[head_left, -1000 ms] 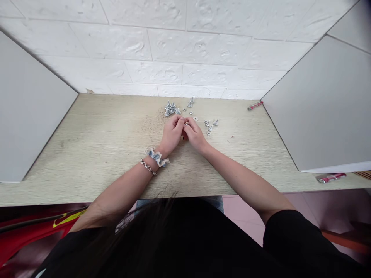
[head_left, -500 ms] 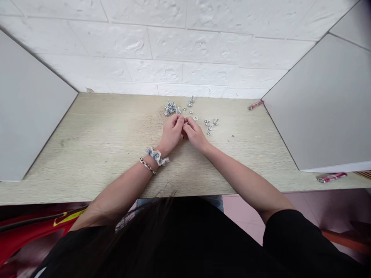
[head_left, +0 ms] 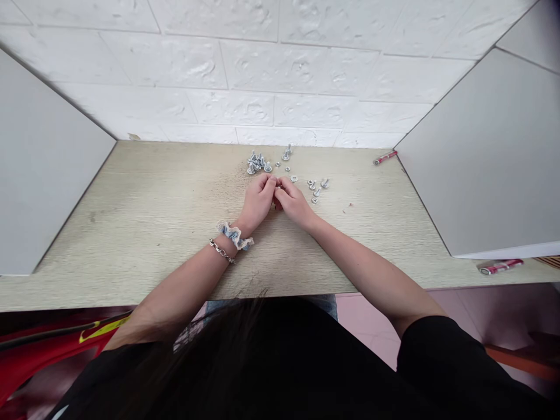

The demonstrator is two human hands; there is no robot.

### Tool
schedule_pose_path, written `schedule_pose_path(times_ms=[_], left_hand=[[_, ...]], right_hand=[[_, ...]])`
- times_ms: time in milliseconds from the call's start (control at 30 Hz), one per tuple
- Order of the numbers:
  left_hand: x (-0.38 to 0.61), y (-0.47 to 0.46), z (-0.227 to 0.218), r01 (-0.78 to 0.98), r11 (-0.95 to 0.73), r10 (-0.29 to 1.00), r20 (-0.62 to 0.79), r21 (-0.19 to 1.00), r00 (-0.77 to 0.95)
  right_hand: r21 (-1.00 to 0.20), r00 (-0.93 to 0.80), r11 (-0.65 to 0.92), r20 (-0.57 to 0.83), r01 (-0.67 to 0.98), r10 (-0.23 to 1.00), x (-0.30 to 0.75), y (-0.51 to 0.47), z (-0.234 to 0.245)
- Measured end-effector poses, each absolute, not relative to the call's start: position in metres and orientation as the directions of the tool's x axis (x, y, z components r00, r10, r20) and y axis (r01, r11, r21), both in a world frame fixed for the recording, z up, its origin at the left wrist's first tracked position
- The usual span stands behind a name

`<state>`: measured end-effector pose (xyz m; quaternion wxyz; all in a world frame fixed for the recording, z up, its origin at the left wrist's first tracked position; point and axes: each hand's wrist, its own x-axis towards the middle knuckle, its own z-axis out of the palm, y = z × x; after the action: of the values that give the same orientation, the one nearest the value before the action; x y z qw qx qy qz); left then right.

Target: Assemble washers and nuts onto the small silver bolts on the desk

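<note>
My left hand (head_left: 259, 199) and my right hand (head_left: 294, 203) meet over the middle of the tabletop, fingers pinched together at the tips. What they hold is small and almost wholly covered by the fingers, so I cannot name it. Just beyond my left hand lies a pile of silver bolts (head_left: 258, 163). A flat washer (head_left: 294, 178) rests close to my right fingertips, with two nuts (head_left: 287, 169) behind it. To the right of my right hand are several loose bolts (head_left: 317, 192) and a nut (head_left: 314, 200). Two more bolts (head_left: 286, 153) stand near the wall.
A white brick-pattern wall (head_left: 254, 64) closes the back of the wooden table (head_left: 166, 233). Grey panels (head_left: 48, 163) flank it left and right. Two red-and-silver cylinders (head_left: 385, 157) lie by the right panel, one at the back, one at the front.
Both hands stay pinched together in nearly the same place, with only slight finger movement. The whole view has shifted a few pixels; the hardware on the table lies as before.
</note>
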<state>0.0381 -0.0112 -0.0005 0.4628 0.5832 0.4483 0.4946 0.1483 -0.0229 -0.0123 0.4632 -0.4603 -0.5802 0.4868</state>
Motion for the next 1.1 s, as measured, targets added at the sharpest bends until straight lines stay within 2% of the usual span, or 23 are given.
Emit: schedule_pose_path(times_ms=[333,1100], left_hand=[[0.0360,-0.0087,-0.0024,0.182,-0.180,0.978,0.156,0.967,0.139],[0.0348,-0.0073,-0.0014,0.259,-0.191,0.973,0.148,0.947,0.177]], right_hand=[[-0.988,-0.136,0.084,0.067,0.129,0.988,0.1493,-0.0208,-0.0147],[-0.981,-0.133,0.088,0.065,0.172,0.989,0.1502,-0.0190,-0.0162]])
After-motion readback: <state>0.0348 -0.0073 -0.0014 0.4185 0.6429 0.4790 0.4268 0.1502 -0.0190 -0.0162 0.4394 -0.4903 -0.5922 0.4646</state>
